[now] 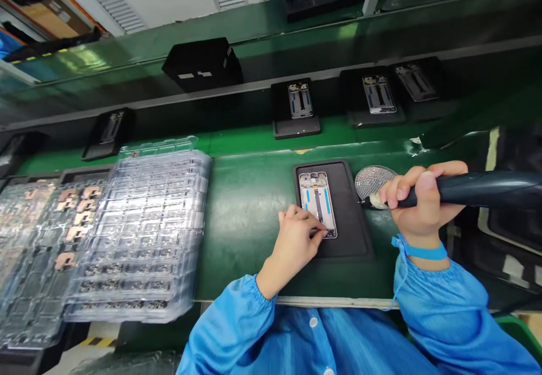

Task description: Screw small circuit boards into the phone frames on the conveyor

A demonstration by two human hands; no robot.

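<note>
A phone frame (317,197) with blue strips lies in a black tray (349,211) on the green bench. Over the frame's lower end, my left hand (298,234) has thumb and fingers closed together; what they pinch, if anything, is hidden. My right hand (425,197) is wrapped round a dark electric screwdriver (486,188), held nearly level with its tip pointing left. That tip is beside a round, perforated metal dish (375,180), just right of the tray. A blue strap (425,252) circles my right wrist.
Stacked clear plastic trays (144,234) with small parts stand at left, beside copper-coloured pieces (78,231). Farther back, black trays with phone frames (300,101) sit along a green line, near a black stack (203,64). Dark trays (508,239) are at right.
</note>
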